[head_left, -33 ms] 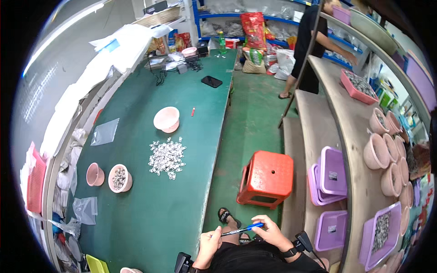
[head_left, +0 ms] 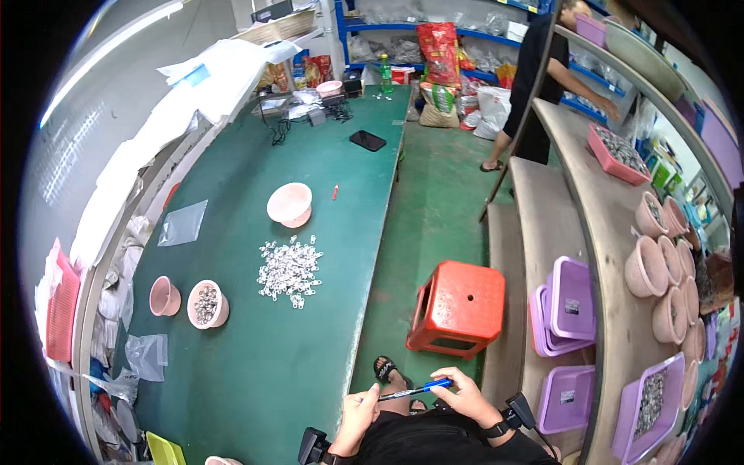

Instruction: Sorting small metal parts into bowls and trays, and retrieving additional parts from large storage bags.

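Note:
In front of my body, beside the table's near right corner, I hold a slim pen point(head_left: 403, 393) with a blue cap between both hands. My left hand point(head_left: 359, 416) is closed on its left end. The fingers of my right hand point(head_left: 463, 397) pinch the blue-capped end. On the green table point(head_left: 256, 380) lies a loose pile of small silvery metal pieces point(head_left: 290, 270). Behind the pile stands a pink bowl point(head_left: 289, 204). Further left are a pink tub point(head_left: 208, 304) holding metal pieces and a smaller pink tub point(head_left: 164, 296).
A red stool point(head_left: 463, 298) stands right of the table. Shelves point(head_left: 577, 194) at the right carry purple trays point(head_left: 566, 399) and several pink tubs point(head_left: 646, 266). A person point(head_left: 535, 85) reaches toward the far shelving. A phone point(head_left: 367, 140) and a small red item point(head_left: 335, 192) lie on the table.
The view has shifted slightly, so the table and shelves sit a little further right in the picture. Both hands keep their hold on the pen.

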`<state>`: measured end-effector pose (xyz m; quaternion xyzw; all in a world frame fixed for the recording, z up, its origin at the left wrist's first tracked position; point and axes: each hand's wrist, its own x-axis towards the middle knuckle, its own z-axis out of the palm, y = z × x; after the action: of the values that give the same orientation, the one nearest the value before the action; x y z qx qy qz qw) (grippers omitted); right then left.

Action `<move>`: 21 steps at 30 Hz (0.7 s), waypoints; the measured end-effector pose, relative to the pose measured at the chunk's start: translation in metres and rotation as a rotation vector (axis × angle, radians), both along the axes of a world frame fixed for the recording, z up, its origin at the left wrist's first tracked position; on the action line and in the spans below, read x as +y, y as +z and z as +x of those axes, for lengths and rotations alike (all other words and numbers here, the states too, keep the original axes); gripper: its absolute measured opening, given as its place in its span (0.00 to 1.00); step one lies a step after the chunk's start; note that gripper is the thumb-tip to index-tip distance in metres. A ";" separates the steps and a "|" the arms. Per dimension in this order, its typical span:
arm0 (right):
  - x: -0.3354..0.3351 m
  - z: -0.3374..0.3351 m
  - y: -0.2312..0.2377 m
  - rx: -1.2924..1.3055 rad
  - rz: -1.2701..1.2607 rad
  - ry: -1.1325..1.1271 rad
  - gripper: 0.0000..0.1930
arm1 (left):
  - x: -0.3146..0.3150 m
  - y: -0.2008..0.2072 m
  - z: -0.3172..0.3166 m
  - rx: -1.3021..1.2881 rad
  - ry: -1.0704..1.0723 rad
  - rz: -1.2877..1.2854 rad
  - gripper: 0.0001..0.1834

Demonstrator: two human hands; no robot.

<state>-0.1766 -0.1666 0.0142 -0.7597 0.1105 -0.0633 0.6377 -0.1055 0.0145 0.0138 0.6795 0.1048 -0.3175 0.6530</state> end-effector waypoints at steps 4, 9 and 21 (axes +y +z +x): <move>-0.013 0.063 -0.008 -0.099 -0.108 0.150 0.07 | -0.005 0.005 0.055 -0.089 -0.013 -0.026 0.21; -0.017 0.119 -0.010 0.156 0.281 0.211 0.08 | -0.003 0.006 0.101 -0.131 0.063 -0.011 0.22; -0.016 0.215 -0.010 0.117 0.164 0.500 0.09 | -0.002 -0.016 0.126 -0.111 0.382 0.071 0.23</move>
<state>0.0384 -0.1828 0.0042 -0.7117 -0.0394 0.1494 0.6853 0.0208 0.0126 -0.0022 0.6865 0.2069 -0.1461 0.6816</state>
